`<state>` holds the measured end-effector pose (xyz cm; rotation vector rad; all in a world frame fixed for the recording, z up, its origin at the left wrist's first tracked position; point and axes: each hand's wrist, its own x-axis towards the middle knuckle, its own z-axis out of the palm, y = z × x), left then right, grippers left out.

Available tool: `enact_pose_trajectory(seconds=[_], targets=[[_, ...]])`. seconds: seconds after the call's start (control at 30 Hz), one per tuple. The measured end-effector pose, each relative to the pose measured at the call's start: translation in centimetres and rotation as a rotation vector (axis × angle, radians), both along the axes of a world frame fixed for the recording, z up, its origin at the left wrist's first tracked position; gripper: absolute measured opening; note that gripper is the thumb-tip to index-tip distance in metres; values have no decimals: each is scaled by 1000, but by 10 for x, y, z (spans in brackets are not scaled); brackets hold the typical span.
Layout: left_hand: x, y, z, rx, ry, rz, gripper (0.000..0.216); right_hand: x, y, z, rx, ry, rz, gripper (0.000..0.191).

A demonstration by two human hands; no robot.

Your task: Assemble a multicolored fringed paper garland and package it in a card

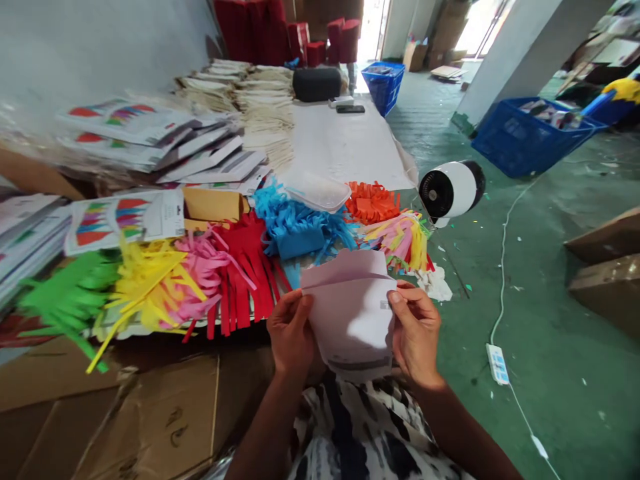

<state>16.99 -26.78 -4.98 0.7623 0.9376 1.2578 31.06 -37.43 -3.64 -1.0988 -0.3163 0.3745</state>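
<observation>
A white paper packet [353, 313] is stretched between my two hands above my lap. It has an uneven upper edge and a small printed patch near its right side. My left hand [294, 333] pinches its left edge between thumb and fingers. On the opposite edge, the thumb and fingers of my right hand [414, 327] are closed in the same way. Just beyond the packet lie fringed blue paper tassels [305, 230], with orange fringe [374, 201] behind it. Red fringe [245, 273], pink fringe [200, 277], yellow fringe [150, 280] and green fringe [75, 287] line the table's near edge to the left.
Printed packets [125, 123] are piled at the left. A clear plastic tray [320, 191] rests on the blue fringe. A fan [453, 190] stands right of the table [345, 143]. Blue crates [530, 137], a power strip [497, 365] and its cable are on the green floor.
</observation>
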Motion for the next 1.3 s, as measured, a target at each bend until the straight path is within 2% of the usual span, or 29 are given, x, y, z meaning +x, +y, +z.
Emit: enact_pose_trajectory(seconds=[0.17, 0.33, 0.4, 0.43, 0.53, 0.6, 0.77, 0.9, 0.97, 1.07, 1.23, 1.3], targets=[[-8, -3, -3, -11, -67, -167, 40, 3, 1, 8, -13, -73, 41, 12], [-12, 2, -4, -26, -109, -230, 38, 15, -3, 16, -30, 176, 337, 20], [-11, 8, 0, -1, -122, -224, 40, 18, -5, 19, -7, 182, 401, 19], [-10, 12, 1, 11, -124, -231, 43, 19, -5, 19, 8, 150, 409, 22], [-10, 23, 3, 13, -133, -305, 48, 24, -7, 18, 14, -34, 428, 47], [-11, 29, 1, -3, -137, -375, 49, 32, -10, 18, -24, -186, 470, 52], [-15, 40, -6, -36, -122, -459, 49, 62, -16, 31, -163, -601, 659, 31], [-15, 41, -4, -22, -120, -467, 49, 80, -17, 48, -213, -786, 790, 9], [-14, 39, -3, -15, -125, -446, 48, 82, -16, 54, -237, -824, 802, 5], [-12, 35, -3, -9, -127, -417, 47, 80, -15, 56, -265, -812, 745, 6], [-10, 26, -1, 8, -122, -374, 50, 69, -13, 46, -267, -652, 655, 8], [-9, 22, 1, 17, -121, -340, 50, 61, -13, 41, -249, -551, 546, 15]])
